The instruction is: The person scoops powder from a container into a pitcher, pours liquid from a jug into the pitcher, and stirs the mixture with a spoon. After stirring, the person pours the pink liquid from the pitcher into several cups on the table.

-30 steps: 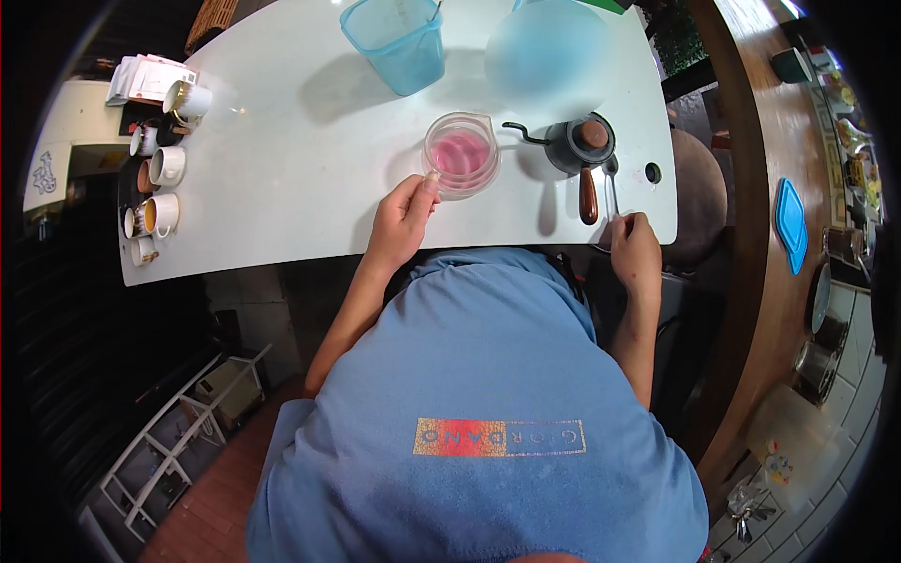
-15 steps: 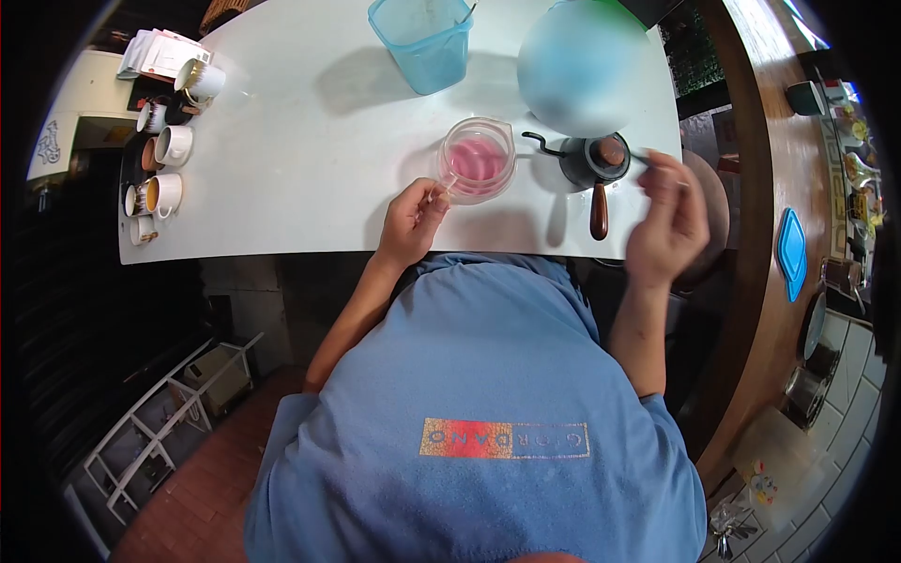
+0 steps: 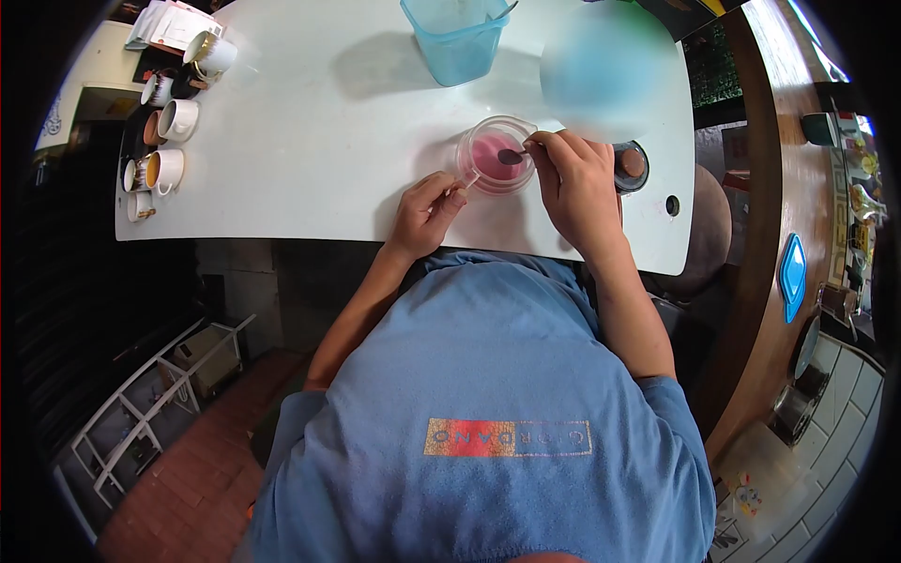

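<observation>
A clear jug (image 3: 465, 150) stands on the white table with pink liquid (image 3: 490, 152) inside. My left hand (image 3: 427, 214) is closed on the jug's handle at its near left side. In my right hand (image 3: 579, 186), a spoon (image 3: 511, 157) is pinched by its handle, its dark bowl over the pink liquid. Just right of that hand stands a small dark kettle (image 3: 631, 165) with a round brown lid knob; the hand covers its spout and most of its wooden handle.
Behind the jug stands a light blue plastic tub (image 3: 455, 56) with a utensil leaning in it. A blurred pale blue round shape (image 3: 605, 75) is at the back right. Several cups (image 3: 178, 120) line the left edge. The table's near edge (image 3: 310, 237) runs before my body.
My right hand has moved left from beyond the kettle to the jug, bringing the spoon over the liquid. My left hand keeps its hold on the handle. The view has shifted slightly.
</observation>
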`<state>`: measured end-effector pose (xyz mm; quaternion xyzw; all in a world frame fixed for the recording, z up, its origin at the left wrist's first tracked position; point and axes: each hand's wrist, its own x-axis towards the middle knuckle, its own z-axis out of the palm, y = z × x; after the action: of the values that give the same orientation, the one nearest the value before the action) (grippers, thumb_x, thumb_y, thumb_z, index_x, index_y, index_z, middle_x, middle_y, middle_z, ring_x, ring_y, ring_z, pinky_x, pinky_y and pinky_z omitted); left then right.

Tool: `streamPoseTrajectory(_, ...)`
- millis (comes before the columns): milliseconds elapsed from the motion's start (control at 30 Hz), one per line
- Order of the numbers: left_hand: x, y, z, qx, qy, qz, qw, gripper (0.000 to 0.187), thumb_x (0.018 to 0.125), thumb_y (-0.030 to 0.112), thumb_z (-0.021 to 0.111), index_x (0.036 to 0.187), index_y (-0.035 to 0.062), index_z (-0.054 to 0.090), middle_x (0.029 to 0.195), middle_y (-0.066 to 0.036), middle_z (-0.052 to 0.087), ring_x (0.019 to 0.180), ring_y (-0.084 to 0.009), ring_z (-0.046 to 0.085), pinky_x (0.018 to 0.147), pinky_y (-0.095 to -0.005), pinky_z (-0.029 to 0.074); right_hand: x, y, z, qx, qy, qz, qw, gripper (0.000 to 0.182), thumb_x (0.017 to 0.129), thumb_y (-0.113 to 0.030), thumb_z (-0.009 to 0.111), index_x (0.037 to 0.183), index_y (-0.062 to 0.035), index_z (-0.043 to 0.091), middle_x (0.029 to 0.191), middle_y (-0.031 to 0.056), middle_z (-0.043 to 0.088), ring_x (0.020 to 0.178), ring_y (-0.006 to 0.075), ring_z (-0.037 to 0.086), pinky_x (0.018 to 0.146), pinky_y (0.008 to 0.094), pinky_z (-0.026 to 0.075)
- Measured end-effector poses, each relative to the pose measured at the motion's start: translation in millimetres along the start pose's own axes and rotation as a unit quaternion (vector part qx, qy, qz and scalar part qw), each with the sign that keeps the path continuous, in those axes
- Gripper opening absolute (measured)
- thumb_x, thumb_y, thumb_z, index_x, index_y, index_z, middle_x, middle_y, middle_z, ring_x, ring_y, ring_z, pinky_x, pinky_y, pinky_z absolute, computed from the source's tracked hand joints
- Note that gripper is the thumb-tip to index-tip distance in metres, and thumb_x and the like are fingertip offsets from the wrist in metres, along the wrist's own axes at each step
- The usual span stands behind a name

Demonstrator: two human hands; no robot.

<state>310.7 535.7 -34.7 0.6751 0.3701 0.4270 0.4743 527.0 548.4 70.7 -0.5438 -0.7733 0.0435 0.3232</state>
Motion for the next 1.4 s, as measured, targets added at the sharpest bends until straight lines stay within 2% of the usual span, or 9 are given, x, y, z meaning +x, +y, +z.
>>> streamPoseTrajectory(233,1,1,2,0.031,0.012,0.016,0.999,0.018,0.093,0.015,0.052,0.089,-0.0026,0.055,0.077,-0.006,0.055,0.063,-0.0096,0.051,0.056,-0.0222,0.042,4,1,1,-0.025,-0.005,-0.009,1.0,0.012,0.081,-0.015,0.063,0.092,-0.0114,0.065,0.08,-0.0014,0.061,0.079,0.0208,0.05,0.073,0.0344,0.037)
streamPoseTrajectory(300,3,5,4,-0.002,0.047,0.017,0.999,0.013,0.087,0.011,0.06,0.084,-0.0018,0.056,0.068,-0.005,0.05,0.056,-0.0109,0.043,0.05,-0.0244,0.035,5,2,1,-0.015,-0.017,-0.018,1.0,0.013,0.08,-0.016,0.064,0.093,-0.0127,0.066,0.082,-0.0019,0.062,0.08,0.0206,0.05,0.074,0.0341,0.037)
streamPoseTrajectory(400,3,10,0,0.031,0.014,0.014,0.999,0.02,0.092,0.016,0.053,0.086,-0.0023,0.056,0.076,-0.006,0.055,0.063,-0.0098,0.05,0.055,-0.0224,0.041,6,0,4,0.008,-0.027,-0.04,0.999,0.014,0.079,-0.016,0.065,0.092,-0.0133,0.066,0.083,-0.0018,0.062,0.081,0.0207,0.05,0.076,0.0339,0.037)
streamPoseTrajectory(600,4,11,-1,0.042,0.011,0.011,0.999,0.019,0.092,0.016,0.053,0.084,-0.0015,0.056,0.075,-0.005,0.055,0.062,-0.0097,0.05,0.055,-0.0225,0.04,10,-1,3,0.08,-0.098,-0.067,0.99,0.016,0.076,-0.016,0.065,0.091,-0.0102,0.065,0.085,0.0006,0.062,0.086,0.0217,0.05,0.079,0.0342,0.036)
streamPoseTrajectory(700,4,10,-1,0.044,0.009,0.016,0.999,0.018,0.092,0.015,0.052,0.084,-0.0011,0.056,0.074,-0.005,0.055,0.062,-0.0097,0.05,0.055,-0.0226,0.04,14,1,-4,0.03,-0.129,-0.07,0.989,0.016,0.077,-0.016,0.065,0.091,-0.0092,0.063,0.085,0.0013,0.062,0.089,0.0221,0.05,0.081,0.0345,0.036)
streamPoseTrajectory(933,3,5,-1,0.042,0.016,0.018,0.999,0.017,0.092,0.014,0.052,0.085,-0.001,0.056,0.075,-0.005,0.055,0.062,-0.0093,0.049,0.055,-0.0223,0.04,26,2,-3,-0.002,-0.098,-0.083,0.992,0.014,0.078,-0.014,0.063,0.091,-0.0094,0.063,0.085,0.0016,0.061,0.088,0.0221,0.05,0.082,0.035,0.037)
streamPoseTrajectory(1233,2,5,-1,0.025,0.013,-0.001,1.0,0.015,0.092,0.013,0.053,0.086,-0.0004,0.057,0.077,-0.004,0.055,0.064,-0.0082,0.049,0.056,-0.0217,0.04,23,0,5,0.088,-0.124,-0.096,0.984,0.013,0.078,-0.013,0.063,0.09,-0.0095,0.063,0.085,0.0023,0.061,0.088,0.0221,0.051,0.081,0.0356,0.037)
streamPoseTrajectory(1333,2,5,-1,0.022,0.003,-0.01,1.0,0.015,0.092,0.013,0.053,0.086,-0.0002,0.057,0.078,-0.004,0.055,0.065,-0.0082,0.049,0.057,-0.0216,0.041,22,1,3,0.04,-0.13,-0.086,0.987,0.012,0.077,-0.012,0.063,0.089,-0.0096,0.062,0.086,0.0029,0.061,0.088,0.0222,0.051,0.081,0.0353,0.037)
streamPoseTrajectory(1400,4,8,4,-0.022,0.05,0.009,0.998,0.016,0.087,0.012,0.06,0.079,-0.0007,0.057,0.065,-0.004,0.05,0.056,-0.0107,0.044,0.051,-0.0247,0.035,23,0,-1,-0.02,-0.131,-0.079,0.988,0.011,0.076,-0.01,0.061,0.087,-0.0097,0.06,0.087,0.0028,0.06,0.09,0.0223,0.051,0.081,0.0348,0.037)
